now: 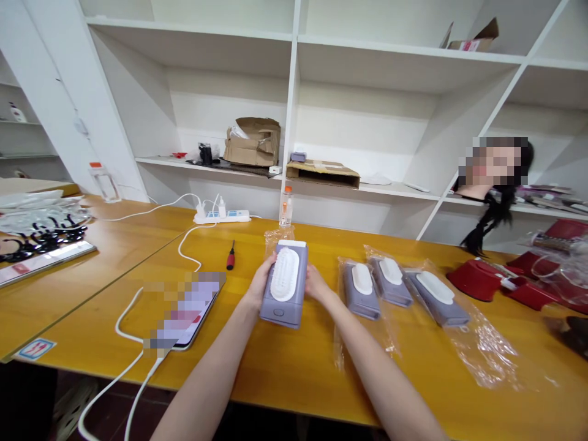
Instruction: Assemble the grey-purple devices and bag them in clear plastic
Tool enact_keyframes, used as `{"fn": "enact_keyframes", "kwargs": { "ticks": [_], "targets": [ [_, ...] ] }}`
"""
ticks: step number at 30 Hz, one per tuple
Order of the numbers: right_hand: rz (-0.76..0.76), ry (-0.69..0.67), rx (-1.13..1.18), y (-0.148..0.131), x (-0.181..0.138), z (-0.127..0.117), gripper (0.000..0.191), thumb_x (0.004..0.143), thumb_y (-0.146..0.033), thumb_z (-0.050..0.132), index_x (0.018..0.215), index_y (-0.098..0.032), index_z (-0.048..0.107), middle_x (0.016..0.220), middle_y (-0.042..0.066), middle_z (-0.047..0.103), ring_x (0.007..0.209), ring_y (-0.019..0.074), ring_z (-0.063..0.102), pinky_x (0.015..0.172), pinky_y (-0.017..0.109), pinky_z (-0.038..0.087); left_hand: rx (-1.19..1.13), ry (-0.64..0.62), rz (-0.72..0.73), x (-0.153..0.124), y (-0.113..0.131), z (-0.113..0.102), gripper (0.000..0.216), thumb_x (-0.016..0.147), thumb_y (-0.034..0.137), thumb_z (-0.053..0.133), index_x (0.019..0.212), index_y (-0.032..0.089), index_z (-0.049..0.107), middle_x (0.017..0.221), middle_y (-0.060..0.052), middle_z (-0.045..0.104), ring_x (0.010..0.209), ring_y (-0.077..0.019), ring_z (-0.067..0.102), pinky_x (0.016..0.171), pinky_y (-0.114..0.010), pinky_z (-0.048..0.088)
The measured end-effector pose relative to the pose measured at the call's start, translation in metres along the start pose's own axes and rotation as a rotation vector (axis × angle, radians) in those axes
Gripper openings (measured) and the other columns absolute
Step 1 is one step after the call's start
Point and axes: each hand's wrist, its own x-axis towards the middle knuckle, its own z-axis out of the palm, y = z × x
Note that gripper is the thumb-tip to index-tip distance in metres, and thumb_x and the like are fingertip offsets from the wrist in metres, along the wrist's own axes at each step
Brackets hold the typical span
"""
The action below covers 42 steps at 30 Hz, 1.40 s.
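Centrally, a purple brush device point(285, 285) with a white bristle pad is held above the wooden table point(294, 367), gripped on both long sides. The left hand point(261, 283) is pressed to its left edge, fingers curled over the rim; the right hand point(316, 285) is clamped against its right edge. The device is kept lengthwise, its white end cap pointed away, clear of the tabletop as far as can be judged.

Just behind it, an empty clear bag point(278, 234) is seen. To the right, three bagged purple devices point(395, 285) are laid side by side, near one another. To the left, a tablet point(186, 312) with a white cable point(133, 331) is placed flat; a red-handled screwdriver point(230, 256) lies beyond it. A power strip point(223, 215) and a small bottle point(286, 206) are set at the table's far edge. Red trays point(478, 278) are found at far right, cardboard boxes point(252, 142) on the white shelving point(294, 92).
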Motion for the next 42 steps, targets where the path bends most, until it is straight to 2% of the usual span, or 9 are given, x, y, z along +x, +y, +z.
{"fn": "enact_keyframes", "kwargs": {
  "ticks": [4,7,11,16,21,25,32,38,42],
  "targets": [
    [0.015,0.062,0.089,-0.003,-0.009,-0.041,0.039,0.086,-0.033,0.032,0.099,-0.015,0.064,0.066,0.003,0.063,0.056,0.0144,0.055,0.053,0.025,0.042,0.107,0.002,-0.163,-0.002,-0.005,0.002,0.056,0.080,0.051,0.043,0.116,0.010,0.054,0.093,-0.016,0.068,0.078,-0.0283,0.065,0.070,-0.039,0.048],
    [-0.037,0.052,0.167,-0.011,-0.023,-0.063,0.045,0.087,-0.043,0.030,0.104,-0.017,0.063,0.078,0.003,0.066,0.063,0.0140,0.057,0.055,0.023,0.042,0.210,0.086,-0.264,-0.002,-0.012,0.003,0.049,0.077,0.044,0.051,0.111,0.009,0.057,0.086,-0.014,0.069,0.073,-0.0266,0.066,0.068,-0.036,0.048],
    [-0.190,-0.006,0.172,-0.025,-0.040,-0.071,0.032,0.082,-0.040,0.046,0.092,-0.019,0.068,0.082,0.002,0.067,0.074,0.0164,0.058,0.066,0.025,0.042,0.255,0.095,-0.355,-0.003,-0.019,0.003,0.046,0.073,0.041,0.054,0.106,0.009,0.059,0.080,-0.013,0.070,0.069,-0.0252,0.065,0.068,-0.035,0.046],
    [-0.226,-0.008,0.002,-0.038,-0.047,-0.070,0.027,0.085,-0.034,0.043,0.093,-0.020,0.065,0.071,-0.002,0.064,0.061,0.0122,0.053,0.058,0.023,0.037,0.261,-0.059,-0.458,-0.005,-0.022,0.001,0.053,0.067,0.044,0.054,0.104,0.006,0.058,0.084,-0.016,0.068,0.074,-0.0284,0.064,0.071,-0.038,0.045],
    [-0.210,-0.100,0.082,-0.039,-0.048,-0.070,0.024,0.085,-0.034,0.044,0.083,-0.018,0.062,0.073,-0.001,0.062,0.064,0.0122,0.053,0.059,0.022,0.038,0.273,-0.114,-0.470,-0.007,-0.025,0.006,0.053,0.066,0.046,0.057,0.104,0.009,0.057,0.083,-0.014,0.069,0.069,-0.0274,0.064,0.070,-0.039,0.045],
    [-0.178,-0.151,0.198,-0.033,-0.048,-0.072,0.024,0.084,-0.035,0.045,0.082,-0.017,0.062,0.072,-0.001,0.061,0.065,0.0120,0.053,0.059,0.021,0.039,0.288,0.027,-0.412,-0.006,-0.030,0.016,0.058,0.072,0.056,0.051,0.109,0.012,0.055,0.079,-0.013,0.068,0.061,-0.0244,0.063,0.064,-0.038,0.046],
    [-0.134,-0.023,0.339,-0.024,-0.047,-0.065,0.025,0.081,-0.036,0.051,0.083,-0.016,0.064,0.078,0.002,0.065,0.072,0.0144,0.056,0.065,0.023,0.041,0.290,0.116,-0.318,-0.004,-0.032,0.016,0.052,0.072,0.050,0.055,0.105,0.010,0.058,0.076,-0.011,0.068,0.060,-0.0218,0.062,0.059,-0.033,0.047],
    [-0.145,-0.146,0.277,-0.027,-0.047,-0.073,0.025,0.083,-0.037,0.047,0.083,-0.016,0.060,0.070,-0.001,0.058,0.061,0.0103,0.049,0.055,0.020,0.036,0.271,0.046,-0.405,-0.007,-0.032,0.014,0.053,0.070,0.055,0.053,0.095,0.009,0.060,0.075,-0.014,0.068,0.067,-0.0272,0.064,0.059,-0.036,0.047],
    [-0.169,-0.176,0.153,-0.035,-0.048,-0.080,0.025,0.085,-0.038,0.045,0.087,-0.017,0.058,0.071,-0.002,0.057,0.060,0.0094,0.047,0.055,0.020,0.035,0.271,0.081,-0.339,-0.008,-0.031,0.016,0.045,0.067,0.047,0.060,0.097,0.012,0.060,0.074,-0.010,0.068,0.064,-0.0237,0.064,0.061,-0.033,0.047]
  ]
}}
